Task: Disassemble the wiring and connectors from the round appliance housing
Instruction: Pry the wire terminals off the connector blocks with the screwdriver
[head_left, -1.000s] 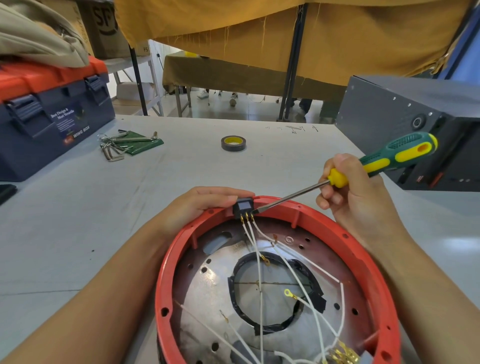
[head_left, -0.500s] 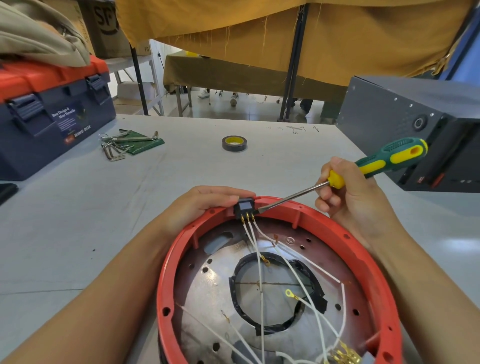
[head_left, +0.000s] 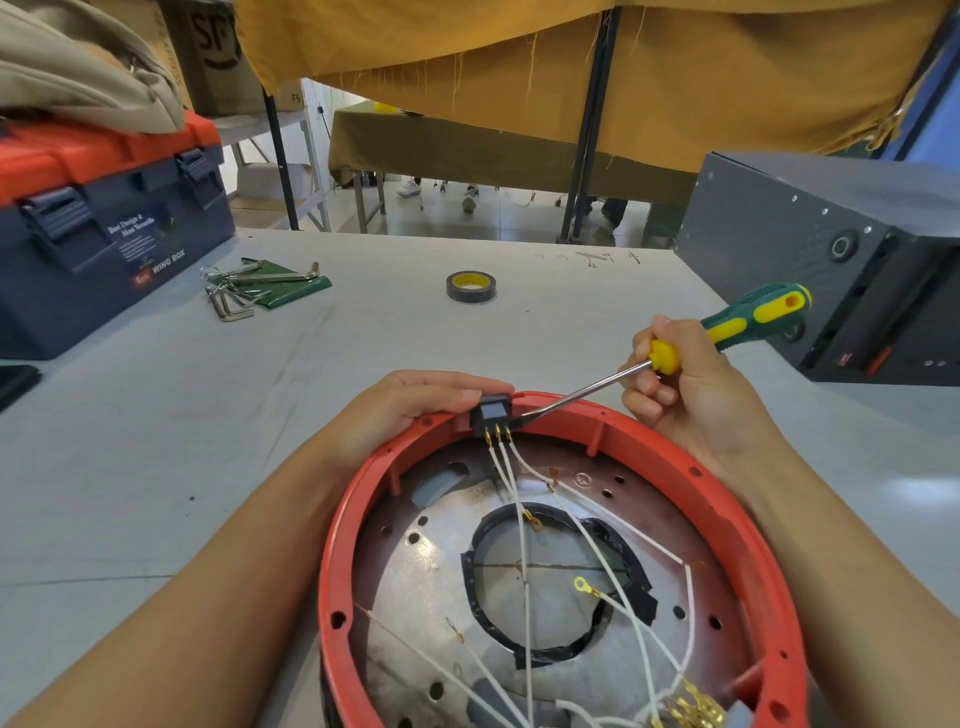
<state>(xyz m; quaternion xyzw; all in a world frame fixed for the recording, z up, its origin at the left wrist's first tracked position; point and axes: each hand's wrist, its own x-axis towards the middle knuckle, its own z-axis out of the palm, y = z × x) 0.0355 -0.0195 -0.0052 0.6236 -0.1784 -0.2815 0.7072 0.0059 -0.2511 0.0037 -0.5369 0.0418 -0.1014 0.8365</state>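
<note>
Right hand (head_left: 691, 395) grips screwdriver (head_left: 727, 332) at connector (head_left: 491, 414); left hand (head_left: 415, 402) fingers flat on housing (head_left: 727, 519); tape roll (head_left: 470, 286), toolbox (head_left: 104, 228) behind.

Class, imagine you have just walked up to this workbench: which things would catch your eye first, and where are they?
The round red housing fills the near centre, white wires crossing its metal base. At its far rim the left hand steadies a black connector, while the right hand works a green-and-yellow screwdriver against it. A blue-and-red toolbox sits far left.
</note>
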